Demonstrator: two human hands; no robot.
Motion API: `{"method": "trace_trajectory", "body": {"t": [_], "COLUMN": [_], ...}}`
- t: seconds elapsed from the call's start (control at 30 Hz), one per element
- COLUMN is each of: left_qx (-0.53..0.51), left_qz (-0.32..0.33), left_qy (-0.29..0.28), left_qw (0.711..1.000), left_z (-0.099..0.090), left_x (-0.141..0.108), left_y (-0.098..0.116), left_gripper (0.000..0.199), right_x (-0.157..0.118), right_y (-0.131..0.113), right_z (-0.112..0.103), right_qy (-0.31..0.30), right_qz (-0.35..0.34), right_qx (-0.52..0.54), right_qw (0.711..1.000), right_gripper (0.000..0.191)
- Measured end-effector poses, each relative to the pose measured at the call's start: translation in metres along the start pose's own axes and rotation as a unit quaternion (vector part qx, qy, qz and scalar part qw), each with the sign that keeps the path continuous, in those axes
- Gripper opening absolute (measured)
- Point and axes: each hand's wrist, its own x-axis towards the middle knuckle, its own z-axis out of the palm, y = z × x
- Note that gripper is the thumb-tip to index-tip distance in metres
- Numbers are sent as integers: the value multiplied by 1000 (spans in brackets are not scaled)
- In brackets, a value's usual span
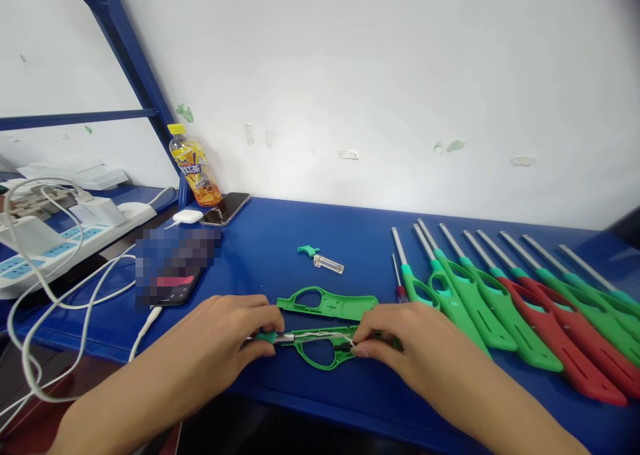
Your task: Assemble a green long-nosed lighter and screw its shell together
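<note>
My left hand (245, 332) is closed around the teal collar (266, 337) of a lighter's metal tube (285, 338). From the tube a thin white wire (320, 334) runs right, over an open green lighter shell half (323, 363) lying on the table. At the other end, my right hand (395, 335) pinches a small black igniter piece (346, 347), partly hidden by the fingers. Just behind lies the other green shell half (345, 305), inner side up. Farther back are a green trigger (309, 250) and a clear fuel tank (329, 264).
Several long green lighters (480, 308) and red lighters (555, 335) lie in a row at right, beside a screwdriver (400, 285). Left are a phone with a cable (180, 282), another phone (227, 208), a drink bottle (195, 168) and a power strip (65, 248).
</note>
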Motion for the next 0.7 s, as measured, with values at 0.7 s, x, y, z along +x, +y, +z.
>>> {"method": "trace_trajectory", "body": {"t": [0.7], "left_qx": [70], "left_qz": [15], "left_qy": [-15], "left_qw": [997], "left_z": [3], "left_x": [-6], "left_y": [12], "left_gripper": [18], "right_x": [0], "right_y": [-1], "right_z": [0], "right_qy": [0], "right_qz": [9], "right_qx": [4], "right_qw": [1000], "right_gripper": [16]}}
